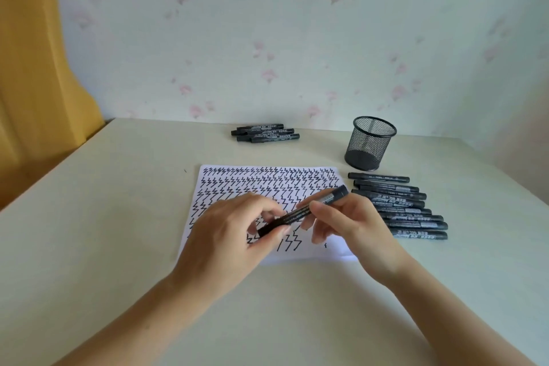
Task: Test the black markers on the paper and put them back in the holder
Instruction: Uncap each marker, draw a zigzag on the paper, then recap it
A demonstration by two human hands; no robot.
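One black marker [303, 212], held slantwise above the paper [267, 187]: left hand [237, 235] pinched its lower end, right hand [341, 223] gripped its barrel; whether the cap was on could not be told, fingers covering it. Paper: rows of zigzag marks, lower part hidden by both hands. Mesh holder [370, 143]: upright, beyond the paper's right corner. Marker row [401, 208] right of the paper, partly behind the right hand. Smaller marker group [266, 133] farther back on the table [118, 217].
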